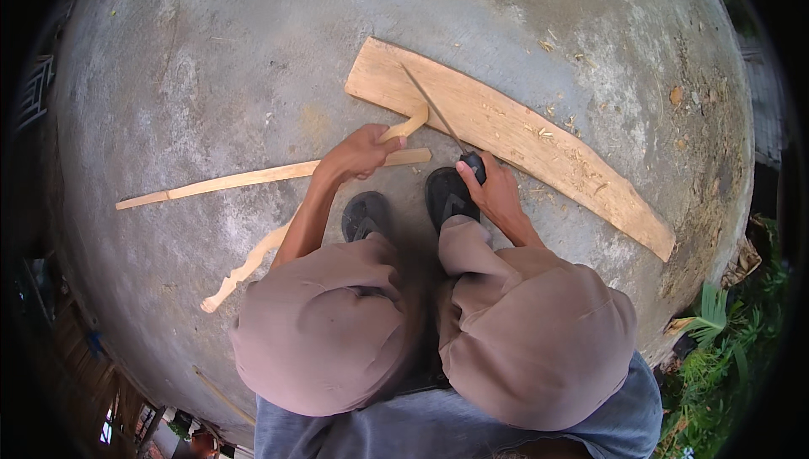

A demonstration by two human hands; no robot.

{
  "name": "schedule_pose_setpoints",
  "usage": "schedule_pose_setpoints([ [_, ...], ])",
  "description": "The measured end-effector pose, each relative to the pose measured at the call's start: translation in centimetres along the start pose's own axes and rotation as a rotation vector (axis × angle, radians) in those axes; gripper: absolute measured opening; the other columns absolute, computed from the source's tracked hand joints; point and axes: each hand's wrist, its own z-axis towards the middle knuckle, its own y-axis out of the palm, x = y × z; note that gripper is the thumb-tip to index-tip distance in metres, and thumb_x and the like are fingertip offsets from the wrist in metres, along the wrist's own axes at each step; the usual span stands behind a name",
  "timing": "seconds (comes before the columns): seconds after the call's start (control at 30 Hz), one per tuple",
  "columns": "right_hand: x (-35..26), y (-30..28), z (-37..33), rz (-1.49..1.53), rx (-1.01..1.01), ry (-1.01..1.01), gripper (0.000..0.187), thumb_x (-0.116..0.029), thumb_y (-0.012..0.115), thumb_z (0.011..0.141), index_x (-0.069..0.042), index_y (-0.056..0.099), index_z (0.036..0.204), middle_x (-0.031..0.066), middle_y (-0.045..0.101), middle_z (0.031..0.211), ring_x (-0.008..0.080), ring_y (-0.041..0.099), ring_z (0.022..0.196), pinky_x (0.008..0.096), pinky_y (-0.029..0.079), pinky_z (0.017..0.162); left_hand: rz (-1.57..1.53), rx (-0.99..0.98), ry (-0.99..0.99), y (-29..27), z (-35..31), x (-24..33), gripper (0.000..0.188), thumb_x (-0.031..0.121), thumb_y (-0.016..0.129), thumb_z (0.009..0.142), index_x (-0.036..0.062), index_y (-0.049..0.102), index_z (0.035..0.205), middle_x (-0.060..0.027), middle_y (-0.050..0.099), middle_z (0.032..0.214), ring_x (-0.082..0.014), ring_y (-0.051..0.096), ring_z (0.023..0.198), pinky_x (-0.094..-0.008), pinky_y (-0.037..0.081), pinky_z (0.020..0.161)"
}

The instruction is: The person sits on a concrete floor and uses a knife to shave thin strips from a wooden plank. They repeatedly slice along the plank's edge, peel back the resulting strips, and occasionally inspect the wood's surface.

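Observation:
My left hand (358,153) is closed around a pale, curved wooden stick (408,126), whose rounded tip rests over the near edge of a thick wooden board (497,126). A carved, notched wooden length (250,268) shows on the other side of my left forearm; it looks like the same stick, but the forearm hides the join. In my right hand (499,193) is a black-handled tool (434,107) with a long, thin metal blade. Its blade slants up and left across the board, close beside the stick's tip; I cannot tell whether they touch.
A long, narrow wood strip (244,179) lies on the concrete floor (244,63), passing under my left hand. Curled wood shavings (581,164) litter the board's right part. My sandalled feet (449,195) are just below the board. Green plants (733,349) border the floor at lower right.

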Motion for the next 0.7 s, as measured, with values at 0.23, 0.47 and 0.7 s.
schedule_pose_setpoints([
  [0.23, 0.0, -3.2, 2.8, -0.270, 0.216, 0.151, 0.050, -0.052, 0.074, 0.093, -0.006, 0.065, 0.109, 0.0237, 0.073, 0.092, 0.0441, 0.072, 0.086, 0.0541, 0.054, 0.074, 0.570, 0.378, 0.332, -3.3, -1.0, 1.8, 0.040, 0.030, 0.071, 0.097, -0.0001, 0.064, 0.121, -0.0222, 0.072, 0.102, -0.0385, 0.070, 0.101, -0.0493, 0.052, 0.087],
  [0.47, -0.4, -4.1, 3.7, -0.233, 0.430, -0.141, 0.041, -0.034, 0.071, 0.099, -0.002, 0.063, 0.123, 0.0165, 0.062, 0.124, 0.0366, 0.064, 0.110, 0.0488, 0.054, 0.088, 0.778, 0.362, 0.406, -1.1, -0.2, 5.0, 0.034, 0.022, 0.072, 0.092, 0.0007, 0.063, 0.117, -0.0249, 0.073, 0.100, -0.0423, 0.071, 0.099, -0.0527, 0.055, 0.084],
  [0.7, -6.9, -0.6, 4.8, 0.932, -0.051, 0.115, 0.034, -0.030, 0.062, 0.108, -0.002, 0.059, 0.127, 0.0091, 0.068, 0.109, 0.0157, 0.068, 0.093, 0.0307, 0.057, 0.080, 0.725, 0.304, 0.467, 1.1, 1.0, 2.8, 0.042, 0.026, 0.075, 0.092, 0.0010, 0.059, 0.121, -0.0251, 0.073, 0.099, -0.0433, 0.071, 0.098, -0.0525, 0.055, 0.082],
])
